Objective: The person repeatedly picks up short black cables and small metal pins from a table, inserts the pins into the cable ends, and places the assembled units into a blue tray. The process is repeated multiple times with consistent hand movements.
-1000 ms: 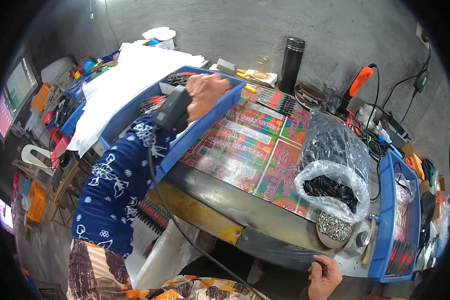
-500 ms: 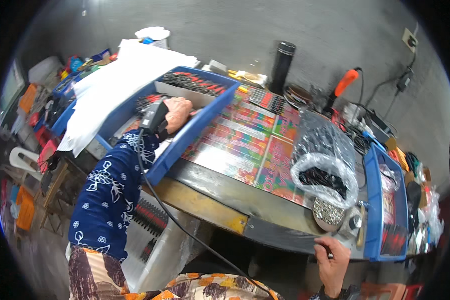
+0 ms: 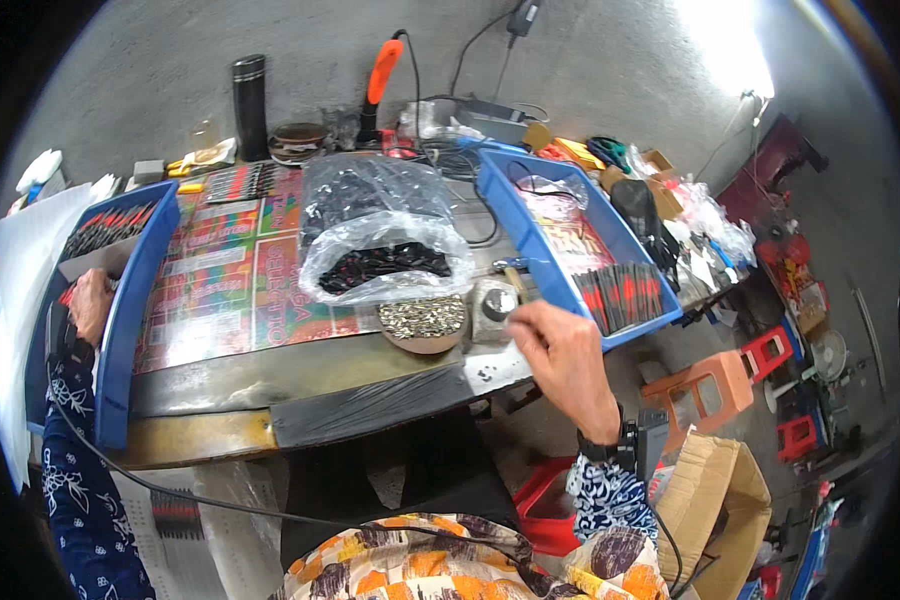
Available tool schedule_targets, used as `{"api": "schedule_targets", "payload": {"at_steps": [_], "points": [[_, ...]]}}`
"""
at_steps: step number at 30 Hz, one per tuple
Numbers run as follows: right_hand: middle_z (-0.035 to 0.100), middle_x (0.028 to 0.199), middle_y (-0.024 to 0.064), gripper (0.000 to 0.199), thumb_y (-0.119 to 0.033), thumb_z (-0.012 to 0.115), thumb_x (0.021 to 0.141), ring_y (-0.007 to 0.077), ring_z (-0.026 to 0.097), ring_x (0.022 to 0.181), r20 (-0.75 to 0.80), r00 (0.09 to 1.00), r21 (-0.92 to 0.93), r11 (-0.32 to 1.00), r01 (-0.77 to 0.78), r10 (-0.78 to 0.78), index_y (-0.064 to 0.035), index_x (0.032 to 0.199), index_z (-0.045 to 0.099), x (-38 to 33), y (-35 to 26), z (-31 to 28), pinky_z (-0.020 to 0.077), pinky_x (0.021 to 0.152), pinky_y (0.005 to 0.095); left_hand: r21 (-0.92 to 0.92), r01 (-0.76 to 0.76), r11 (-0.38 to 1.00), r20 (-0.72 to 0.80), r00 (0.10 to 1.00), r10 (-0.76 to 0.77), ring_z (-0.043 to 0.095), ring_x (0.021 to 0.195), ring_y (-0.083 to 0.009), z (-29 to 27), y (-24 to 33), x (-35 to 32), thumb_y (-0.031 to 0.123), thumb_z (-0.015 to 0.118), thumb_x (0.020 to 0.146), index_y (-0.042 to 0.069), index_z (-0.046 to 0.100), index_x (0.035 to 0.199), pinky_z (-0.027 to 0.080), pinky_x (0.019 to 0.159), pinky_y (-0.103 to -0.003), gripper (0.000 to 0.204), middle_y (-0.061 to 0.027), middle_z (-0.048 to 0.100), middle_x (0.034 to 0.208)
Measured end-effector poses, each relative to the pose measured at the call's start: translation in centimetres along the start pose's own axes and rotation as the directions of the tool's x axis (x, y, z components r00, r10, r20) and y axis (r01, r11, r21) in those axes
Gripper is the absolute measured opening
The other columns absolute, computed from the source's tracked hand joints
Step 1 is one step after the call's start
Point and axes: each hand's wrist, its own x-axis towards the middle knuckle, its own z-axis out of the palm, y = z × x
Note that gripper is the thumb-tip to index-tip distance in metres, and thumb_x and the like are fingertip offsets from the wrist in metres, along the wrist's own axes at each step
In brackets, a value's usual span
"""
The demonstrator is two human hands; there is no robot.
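Right hand (image 3: 568,365) has moved up from the table's (image 3: 230,380) front edge to over its right front corner, by the near left corner of the right blue tray (image 3: 642,328). Fingers bent, thumb close to them; can't tell if anything is held. Left hand (image 3: 92,303) stays down in the left blue tray (image 3: 153,290), at the table's left end, just nearer than the pale divider (image 3: 98,258). Fingers curled over red-and-black pieces (image 3: 67,296); grip hidden, can't tell. More red-and-black sticks (image 3: 620,298) line the right tray's near end. Bowl (image 3: 423,346) of metal bits sits near the front edge, below an open plastic bag (image 3: 370,190).
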Motion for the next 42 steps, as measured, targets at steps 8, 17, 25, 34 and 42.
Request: {"api": "schedule_targets", "payload": {"at_steps": [8, 17, 25, 34, 42], "points": [[0.067, 0.086, 0.0179, 0.013, -0.013, 0.063, 0.087, 0.0371, 0.066, 0.083, -0.213, 0.966, -0.423, 0.878, -0.223, 0.143, -0.0025, 0.093, 0.068, 1.4, 11.2, -3.9, 0.0503, 0.072, 0.0448, 0.009, 0.055, 0.998, -0.02, 0.998, -0.055, 0.065, 0.082, -0.0457, -0.6, -0.4, 0.1, 0.013, 0.046, 0.094, 0.002, 0.049, 0.097, 0.05, 0.067, -0.055, 0.012, -0.0265, 0.065, 0.084], [0.061, 0.107, 0.0196, 0.036, -0.01, 0.067, 0.083, 0.0401, 0.063, 0.097, -0.059, 0.905, -0.548, 0.744, -0.382, 0.421, -0.0112, 0.119, 0.066, 0.4, 16.8, -4.4, 0.0508, 0.083, 0.0474, -0.311, -0.01, 0.951, -0.252, 0.965, -0.072, 0.068, 0.088, -0.0363, -7.6, 2.6, -0.2, 0.008, 0.05, 0.098, 0.004, 0.056, 0.109, 0.052, 0.074, -0.042, 0.013, -0.0219, 0.066, 0.093], [0.06, 0.103, 0.021, 0.037, -0.014, 0.068, 0.084, 0.0409, 0.064, 0.093, -0.036, 0.91, -0.541, 0.757, -0.365, 0.413, -0.0148, 0.121, 0.064, 0.7, 17.4, -4.0, 0.0509, 0.081, 0.048, -0.591, 0.031, 0.806, -0.2, 0.963, -0.184, 0.055, 0.072, -0.008, -14.6, 10.6, -3.4, 0.01, 0.055, 0.1, 0.002, 0.062, 0.122, 0.049, 0.065, -0.026, 0.025, -0.0027, 0.063, 0.088], [0.06, 0.099, 0.02, 0.033, -0.012, 0.067, 0.084, 0.0419, 0.063, 0.09, -0.062, 0.934, -0.489, 0.805, -0.336, 0.352, -0.0142, 0.117, 0.063, 0.9, 17.3, -4.0, 0.0497, 0.078, 0.0485, -0.843, 0.018, 0.537, -0.013, 0.998, -0.054, 0.051, 0.069, -0.0041, -19.3, 20.9, -10.7, -0.003, 0.057, 0.094, -0.002, 0.062, 0.112, 0.042, 0.062, -0.019, 0.019, 0.0003, 0.058, 0.082], [0.069, 0.095, 0.0188, 0.026, -0.01, 0.069, 0.08, 0.0379, 0.066, 0.093, -0.151, 0.939, -0.431, 0.834, -0.344, 0.309, -0.009, 0.106, 0.064, 0.4, 19.1, -3.5, 0.0511, 0.079, 0.0465, -0.913, 0.09, 0.399, 0.092, 0.996, -0.014, 0.053, 0.072, -0.0054, -21.1, 24.1, -13.5, -0.004, 0.057, 0.092, -0.003, 0.061, 0.104, 0.043, 0.065, -0.021, 0.013, -0.0003, 0.059, 0.081]]}}
